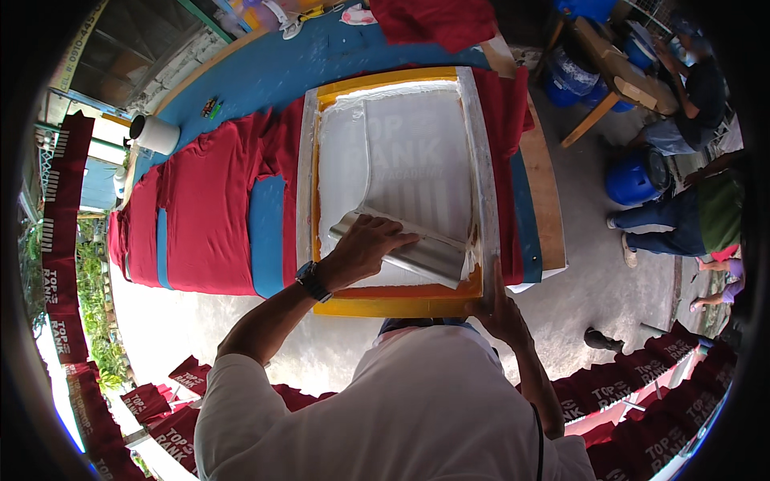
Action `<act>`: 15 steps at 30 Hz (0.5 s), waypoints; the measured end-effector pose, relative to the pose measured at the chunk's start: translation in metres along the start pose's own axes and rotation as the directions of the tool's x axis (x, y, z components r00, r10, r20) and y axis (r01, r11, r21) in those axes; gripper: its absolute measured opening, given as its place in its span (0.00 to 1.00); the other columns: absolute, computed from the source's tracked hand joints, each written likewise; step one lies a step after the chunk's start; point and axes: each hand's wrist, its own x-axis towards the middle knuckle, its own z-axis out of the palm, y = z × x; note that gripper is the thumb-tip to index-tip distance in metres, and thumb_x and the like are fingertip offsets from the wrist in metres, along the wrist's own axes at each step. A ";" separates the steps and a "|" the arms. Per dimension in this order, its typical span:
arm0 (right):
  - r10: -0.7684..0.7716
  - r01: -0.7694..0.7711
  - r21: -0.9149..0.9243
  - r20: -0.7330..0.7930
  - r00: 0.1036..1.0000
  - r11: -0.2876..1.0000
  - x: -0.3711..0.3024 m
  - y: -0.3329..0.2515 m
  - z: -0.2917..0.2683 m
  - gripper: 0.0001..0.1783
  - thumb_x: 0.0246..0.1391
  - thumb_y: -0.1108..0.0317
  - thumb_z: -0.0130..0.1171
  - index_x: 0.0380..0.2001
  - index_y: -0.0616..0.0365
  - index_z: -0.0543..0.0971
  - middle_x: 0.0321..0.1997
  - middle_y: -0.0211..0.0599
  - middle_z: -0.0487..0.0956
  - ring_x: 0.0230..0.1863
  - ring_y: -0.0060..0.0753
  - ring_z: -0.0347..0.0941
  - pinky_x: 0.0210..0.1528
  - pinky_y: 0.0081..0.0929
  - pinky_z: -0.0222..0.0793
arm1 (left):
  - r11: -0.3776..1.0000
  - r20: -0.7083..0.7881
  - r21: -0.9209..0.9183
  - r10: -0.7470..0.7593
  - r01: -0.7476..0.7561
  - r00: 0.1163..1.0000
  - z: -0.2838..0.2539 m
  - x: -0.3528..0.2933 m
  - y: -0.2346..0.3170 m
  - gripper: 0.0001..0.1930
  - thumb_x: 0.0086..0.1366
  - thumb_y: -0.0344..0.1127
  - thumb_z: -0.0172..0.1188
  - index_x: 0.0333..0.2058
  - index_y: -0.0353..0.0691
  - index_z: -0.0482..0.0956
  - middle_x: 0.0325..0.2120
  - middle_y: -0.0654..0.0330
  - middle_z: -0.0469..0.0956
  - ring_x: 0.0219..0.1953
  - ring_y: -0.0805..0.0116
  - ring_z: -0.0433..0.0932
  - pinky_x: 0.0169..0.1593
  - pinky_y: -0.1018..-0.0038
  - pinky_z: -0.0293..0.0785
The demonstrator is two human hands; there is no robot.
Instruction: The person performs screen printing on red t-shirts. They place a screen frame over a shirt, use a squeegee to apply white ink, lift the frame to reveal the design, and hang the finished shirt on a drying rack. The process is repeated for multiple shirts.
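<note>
A screen-printing frame [385, 308] with yellow and white-grey edges lies over a dark red shirt [513, 120] on the table. White ink coats its mesh [345, 152], where pale lettering and stripes show through. My left hand [370, 247], with a watch at the wrist, is closed over the top of a wide silver squeegee [429, 258]. The squeegee rests slantwise across the lower part of the mesh. At the frame's near right corner, my right hand [499, 314] grips the edge, its fingers along the side.
More red shirts [212, 208] lie flat along the blue table [269, 232] to the left. A white bucket [156, 135] stands at the far left edge. Printed shirts [180, 437] hang around the near side. People [682, 216] and blue drums [638, 175] are at right.
</note>
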 end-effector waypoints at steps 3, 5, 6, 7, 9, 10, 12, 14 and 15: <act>-0.001 0.001 0.012 0.013 1.000 1.000 0.000 0.002 -0.001 0.65 0.62 0.53 0.71 0.84 0.47 0.34 0.60 0.71 0.82 0.60 0.73 0.81 0.64 0.57 0.77 | 0.997 -0.035 -0.074 -0.025 0.023 0.999 0.004 -0.034 0.008 0.43 0.55 0.13 0.62 0.69 0.55 0.77 0.60 0.59 0.78 0.65 0.61 0.75 0.70 0.57 0.66; -0.011 0.011 0.016 0.013 1.000 1.000 0.000 0.001 -0.002 0.65 0.62 0.52 0.71 0.84 0.48 0.34 0.59 0.72 0.82 0.59 0.73 0.81 0.63 0.57 0.77 | 0.996 -0.051 -0.075 -0.056 0.052 0.997 0.005 -0.046 0.009 0.45 0.53 0.12 0.62 0.70 0.56 0.76 0.60 0.60 0.78 0.66 0.60 0.74 0.70 0.57 0.65; 0.028 -0.030 0.024 0.044 0.999 0.999 0.000 0.000 -0.003 0.65 0.63 0.55 0.71 0.84 0.49 0.33 0.62 0.72 0.80 0.62 0.72 0.79 0.66 0.56 0.75 | 0.995 -0.064 -0.078 -0.059 0.054 0.996 0.005 -0.049 0.010 0.45 0.53 0.12 0.62 0.70 0.56 0.76 0.60 0.61 0.78 0.66 0.60 0.74 0.71 0.57 0.65; 0.052 -0.055 0.031 0.065 0.997 0.998 -0.001 -0.001 -0.003 0.65 0.63 0.57 0.71 0.84 0.50 0.32 0.65 0.71 0.78 0.65 0.72 0.78 0.68 0.55 0.73 | 0.993 -0.039 -0.078 -0.087 0.084 0.995 0.003 -0.050 0.010 0.46 0.52 0.12 0.61 0.70 0.57 0.76 0.60 0.61 0.78 0.66 0.61 0.74 0.71 0.57 0.65; 0.039 -0.042 0.041 0.072 0.997 0.998 -0.001 -0.002 -0.004 0.65 0.64 0.60 0.70 0.84 0.52 0.31 0.69 0.71 0.75 0.68 0.71 0.76 0.71 0.54 0.71 | 0.992 -0.027 -0.066 -0.109 0.107 0.994 -0.003 -0.046 0.010 0.44 0.54 0.15 0.61 0.70 0.56 0.77 0.62 0.60 0.80 0.66 0.59 0.76 0.70 0.56 0.69; 0.002 -0.005 0.044 0.060 0.998 0.999 -0.002 -0.002 -0.004 0.64 0.65 0.60 0.70 0.84 0.53 0.31 0.70 0.72 0.74 0.69 0.70 0.75 0.72 0.54 0.70 | 0.987 0.005 -0.088 -0.132 0.132 0.991 -0.008 -0.043 0.010 0.43 0.55 0.15 0.61 0.70 0.56 0.77 0.62 0.59 0.81 0.66 0.58 0.77 0.69 0.56 0.71; -0.044 0.042 0.032 0.048 0.998 0.999 -0.002 -0.002 -0.003 0.64 0.65 0.61 0.69 0.84 0.53 0.31 0.71 0.72 0.73 0.70 0.70 0.74 0.72 0.54 0.69 | 0.956 0.039 -0.194 -0.215 0.219 0.976 -0.020 -0.041 0.013 0.40 0.56 0.18 0.58 0.70 0.53 0.77 0.63 0.56 0.82 0.63 0.54 0.80 0.66 0.57 0.77; -0.098 0.098 0.007 0.024 0.995 0.995 -0.001 -0.002 -0.002 0.63 0.66 0.61 0.69 0.84 0.53 0.31 0.73 0.72 0.71 0.71 0.69 0.73 0.73 0.54 0.69 | 0.967 -0.129 -0.216 -0.163 0.133 0.978 -0.033 -0.043 0.021 0.37 0.56 0.20 0.56 0.67 0.48 0.80 0.58 0.56 0.85 0.58 0.51 0.83 0.63 0.56 0.79; -0.094 0.094 0.007 0.033 0.995 0.996 -0.001 -0.001 -0.002 0.63 0.66 0.61 0.69 0.84 0.53 0.31 0.73 0.72 0.71 0.71 0.69 0.73 0.73 0.54 0.68 | 0.972 -0.184 -0.205 -0.153 0.114 0.971 -0.038 -0.047 0.027 0.36 0.56 0.20 0.56 0.66 0.47 0.80 0.58 0.56 0.85 0.58 0.51 0.83 0.63 0.56 0.80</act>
